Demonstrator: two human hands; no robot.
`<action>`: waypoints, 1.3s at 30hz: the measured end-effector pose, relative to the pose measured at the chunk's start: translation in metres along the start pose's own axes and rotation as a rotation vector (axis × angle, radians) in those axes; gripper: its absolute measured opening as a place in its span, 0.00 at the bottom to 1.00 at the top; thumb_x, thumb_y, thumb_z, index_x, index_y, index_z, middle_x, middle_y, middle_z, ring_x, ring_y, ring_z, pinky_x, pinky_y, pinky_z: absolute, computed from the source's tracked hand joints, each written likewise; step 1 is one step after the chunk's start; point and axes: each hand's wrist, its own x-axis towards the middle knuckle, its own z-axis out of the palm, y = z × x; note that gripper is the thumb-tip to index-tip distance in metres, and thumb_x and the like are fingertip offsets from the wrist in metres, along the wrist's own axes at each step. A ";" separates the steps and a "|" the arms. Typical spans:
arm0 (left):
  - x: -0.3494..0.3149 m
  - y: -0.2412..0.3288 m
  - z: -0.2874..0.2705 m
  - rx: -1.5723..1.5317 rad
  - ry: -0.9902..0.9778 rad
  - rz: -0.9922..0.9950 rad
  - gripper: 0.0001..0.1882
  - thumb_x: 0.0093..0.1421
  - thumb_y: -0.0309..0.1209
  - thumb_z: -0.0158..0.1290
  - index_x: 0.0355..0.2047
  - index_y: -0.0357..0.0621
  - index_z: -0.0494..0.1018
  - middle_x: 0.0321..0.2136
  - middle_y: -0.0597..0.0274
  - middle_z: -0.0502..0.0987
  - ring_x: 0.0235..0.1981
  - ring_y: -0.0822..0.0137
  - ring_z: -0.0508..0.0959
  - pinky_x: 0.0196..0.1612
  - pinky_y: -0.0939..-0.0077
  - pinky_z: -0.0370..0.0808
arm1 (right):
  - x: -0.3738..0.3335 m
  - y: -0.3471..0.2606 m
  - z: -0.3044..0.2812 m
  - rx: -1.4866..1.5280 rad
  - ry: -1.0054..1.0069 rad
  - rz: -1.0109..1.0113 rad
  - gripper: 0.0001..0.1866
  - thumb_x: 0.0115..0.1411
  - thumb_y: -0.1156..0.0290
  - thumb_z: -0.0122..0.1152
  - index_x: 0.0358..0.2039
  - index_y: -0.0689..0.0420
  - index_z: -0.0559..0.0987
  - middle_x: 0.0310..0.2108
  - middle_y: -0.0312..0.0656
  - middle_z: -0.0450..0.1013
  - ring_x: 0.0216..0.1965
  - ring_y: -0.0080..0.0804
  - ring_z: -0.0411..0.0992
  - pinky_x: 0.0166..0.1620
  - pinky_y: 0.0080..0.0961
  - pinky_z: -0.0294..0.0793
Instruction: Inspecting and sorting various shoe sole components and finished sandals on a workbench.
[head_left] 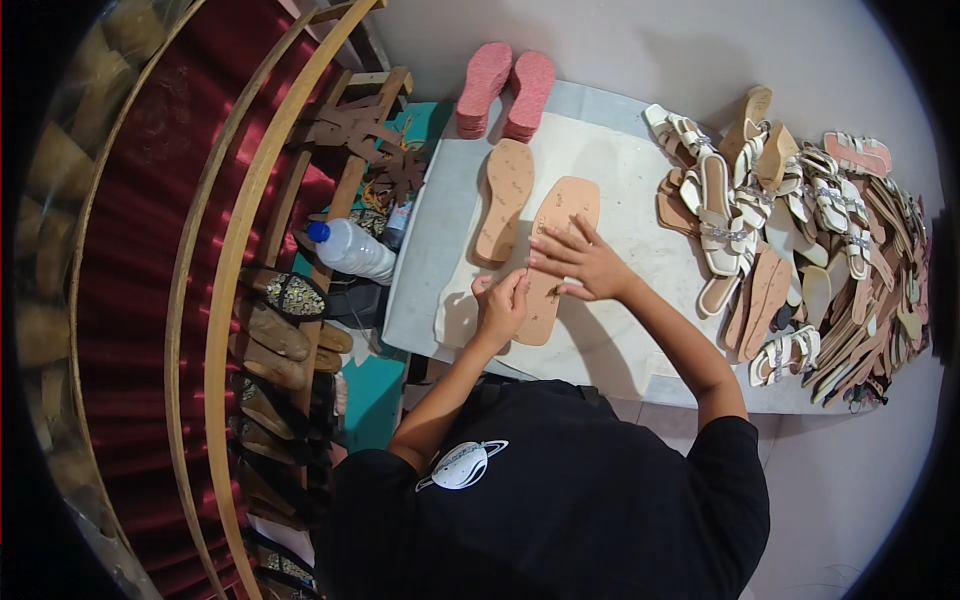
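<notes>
- Head view, looking down: two bare hands work at a pale bench, over a white sheet spread on it.
- Tan sole, patterned with small dark marks, lies lengthwise on the sheet beneath the hands, its squared far end pointing away from the person.
- Right hand reaches across the sole's middle, palm down, its fingers straight and spread apart.
- Left hand is at the sole's left edge, fingers curled together; whether they pinch anything cannot be told.
- Just left of the sole sits a tan stack of rounded soles with similar marks.
- Beyond it, near the wall, two pink stacks of soles stand side by side.
- On the bench's right side, white sandals lie heaped beside many loose tan and brown soles.
- Left of the bench are a blue-capped bottle, shoes on a rack, and dark red fabric.
</notes>
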 end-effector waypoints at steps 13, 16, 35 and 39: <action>0.022 -0.085 -0.084 0.172 0.216 -0.103 0.11 0.58 0.35 0.46 0.35 0.44 0.74 0.24 0.61 0.77 0.28 0.64 0.75 0.43 0.64 0.57 | 0.109 0.013 0.034 -0.104 0.368 0.558 0.26 0.60 0.58 0.43 0.58 0.47 0.59 0.62 0.36 0.50 0.63 0.45 0.43 0.56 0.66 0.29; 0.044 -0.109 -0.084 0.245 0.269 -0.087 0.11 0.58 0.34 0.46 0.36 0.44 0.74 0.23 0.59 0.77 0.26 0.64 0.76 0.38 0.68 0.60 | 0.122 -0.022 0.051 -0.039 0.340 0.547 0.26 0.57 0.60 0.48 0.56 0.48 0.62 0.60 0.37 0.53 0.63 0.43 0.44 0.55 0.68 0.29; 0.110 -0.170 -0.049 0.356 0.081 -0.201 0.12 0.58 0.37 0.42 0.33 0.51 0.75 0.24 0.56 0.77 0.28 0.56 0.76 0.39 0.58 0.56 | 0.129 -0.047 0.100 0.111 0.178 0.708 0.24 0.58 0.62 0.48 0.56 0.48 0.62 0.60 0.39 0.53 0.63 0.46 0.42 0.55 0.68 0.29; 0.109 -0.169 -0.053 0.406 0.061 -0.185 0.10 0.56 0.36 0.45 0.34 0.50 0.74 0.25 0.59 0.77 0.29 0.58 0.76 0.40 0.58 0.56 | 0.134 -0.047 0.103 0.065 0.171 0.679 0.24 0.57 0.62 0.49 0.55 0.48 0.63 0.59 0.39 0.54 0.63 0.45 0.43 0.55 0.68 0.30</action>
